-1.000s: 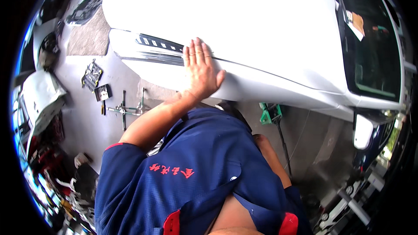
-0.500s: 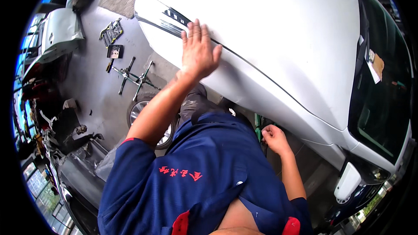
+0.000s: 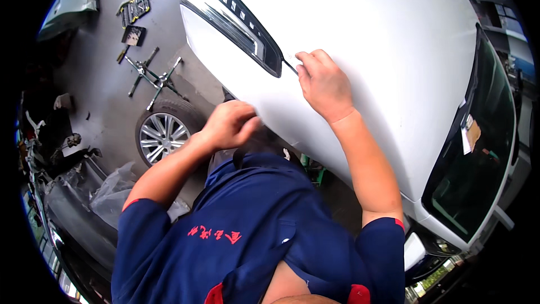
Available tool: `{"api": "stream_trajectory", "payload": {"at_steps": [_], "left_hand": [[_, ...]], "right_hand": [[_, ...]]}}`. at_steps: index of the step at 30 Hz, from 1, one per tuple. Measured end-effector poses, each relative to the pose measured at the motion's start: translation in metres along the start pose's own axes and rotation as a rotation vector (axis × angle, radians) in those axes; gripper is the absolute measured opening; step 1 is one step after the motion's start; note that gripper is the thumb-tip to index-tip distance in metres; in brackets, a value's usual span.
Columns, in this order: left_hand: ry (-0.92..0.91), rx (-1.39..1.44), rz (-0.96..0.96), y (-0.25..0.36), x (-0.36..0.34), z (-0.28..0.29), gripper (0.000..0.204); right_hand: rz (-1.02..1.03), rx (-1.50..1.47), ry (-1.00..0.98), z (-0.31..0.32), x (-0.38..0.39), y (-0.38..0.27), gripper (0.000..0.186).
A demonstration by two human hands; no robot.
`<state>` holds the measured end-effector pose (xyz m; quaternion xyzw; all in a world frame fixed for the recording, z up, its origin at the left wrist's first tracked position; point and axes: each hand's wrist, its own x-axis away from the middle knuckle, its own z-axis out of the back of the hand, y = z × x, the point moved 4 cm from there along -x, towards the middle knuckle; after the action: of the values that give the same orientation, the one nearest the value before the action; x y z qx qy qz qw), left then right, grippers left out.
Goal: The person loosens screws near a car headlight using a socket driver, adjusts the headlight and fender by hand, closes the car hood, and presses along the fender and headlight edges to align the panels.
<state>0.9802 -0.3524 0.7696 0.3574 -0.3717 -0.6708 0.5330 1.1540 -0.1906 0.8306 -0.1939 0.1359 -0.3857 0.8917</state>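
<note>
A white car's bonnet (image 3: 371, 39) fills the upper right. My right hand (image 3: 327, 87) is over the bonnet's edge, just behind the headlight (image 3: 242, 25). Its fingers are bent, a gap shows between them and the thumb, and nothing is seen in them. Whether the fingertips touch the panel I cannot tell. Closer to my body, beside the white front wing (image 3: 275, 104), is my left hand (image 3: 228, 126). Its fingers are loosely bent and the thumb stands apart. The fingertips are blurred, and no object shows in that hand.
On the floor to the left lie a wheel with a tyre (image 3: 164, 135), crossed wheel wrenches (image 3: 152, 76), a small tray (image 3: 134, 35) and an opened tool case (image 3: 135, 8). Dark car parts with plastic sheeting (image 3: 112, 191) stand lower left. A windscreen (image 3: 472, 152) is at right.
My left hand has lifted off the bonnet by the headlight and come back toward my body. My right hand has risen from low beside the car to the bonnet edge. The view has shifted.
</note>
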Motion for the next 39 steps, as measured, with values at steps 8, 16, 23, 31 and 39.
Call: {"api": "stream_trajectory", "payload": {"at_steps": [8,16,23,31,39], "left_hand": [[0.156,-0.167,0.786,-0.169,0.164,-0.006,0.019],[-0.093,-0.194,1.250,-0.247,0.308,-0.039,0.031],[0.031,-0.118,1.200,-0.247,0.297,-0.039,0.031],[0.070,0.053,1.269,-0.255,0.325,-0.062,0.034],[0.092,0.024,1.272,-0.260,0.325,-0.054,0.035]], "right_hand": [[0.051,0.067,-0.009,-0.017,-0.021,-0.001,0.011],[0.122,0.088,-0.034,-0.020,-0.022,-0.002,0.014],[0.134,-0.016,-0.031,-0.011,-0.022,0.011,0.010],[0.099,0.078,-0.048,-0.018,-0.025,0.004,0.007],[0.103,-0.014,-0.050,-0.019,-0.029,0.002,0.010]]}}
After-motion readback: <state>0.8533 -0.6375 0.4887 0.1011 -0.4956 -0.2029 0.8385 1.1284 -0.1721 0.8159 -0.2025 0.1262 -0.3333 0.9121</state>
